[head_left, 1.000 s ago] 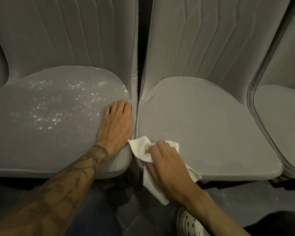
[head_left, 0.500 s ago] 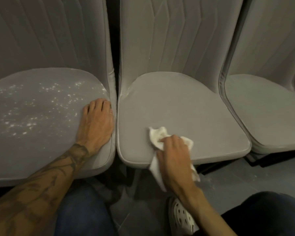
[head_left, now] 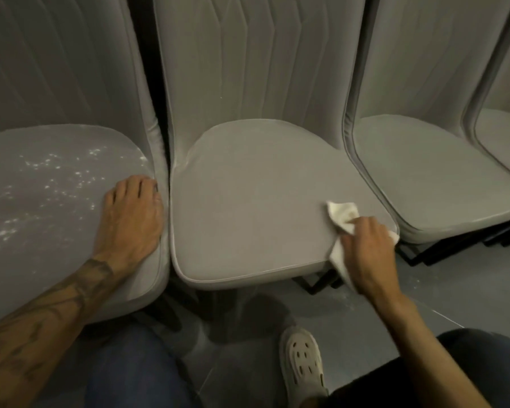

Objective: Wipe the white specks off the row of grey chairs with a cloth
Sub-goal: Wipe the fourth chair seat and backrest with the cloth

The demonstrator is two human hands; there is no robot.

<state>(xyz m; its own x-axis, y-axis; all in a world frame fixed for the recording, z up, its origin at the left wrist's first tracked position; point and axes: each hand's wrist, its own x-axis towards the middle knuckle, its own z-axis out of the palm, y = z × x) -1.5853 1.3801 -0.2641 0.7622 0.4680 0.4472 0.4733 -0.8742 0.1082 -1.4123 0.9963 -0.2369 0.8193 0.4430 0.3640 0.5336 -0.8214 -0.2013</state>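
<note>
A row of grey upholstered chairs fills the view. The left chair's seat (head_left: 56,237) carries scattered white specks (head_left: 56,178). My left hand (head_left: 130,219) lies flat on that seat's right edge, fingers straight. The middle chair's seat (head_left: 248,207) looks plain grey. At its front right corner my right hand (head_left: 368,245) grips a crumpled white cloth (head_left: 343,214) and presses it on the cushion; part of the cloth hangs over the seat's front edge.
A third grey seat (head_left: 433,184) stands to the right, and a fourth (head_left: 507,139) shows at the frame edge. Black chair legs (head_left: 318,282) rise from a grey floor with some white dust (head_left: 418,281). My knees and a pale clog (head_left: 302,360) are below.
My right hand has slid the cloth from the middle seat's front left corner across to its front right corner. My left hand has stayed flat on the speckled seat.
</note>
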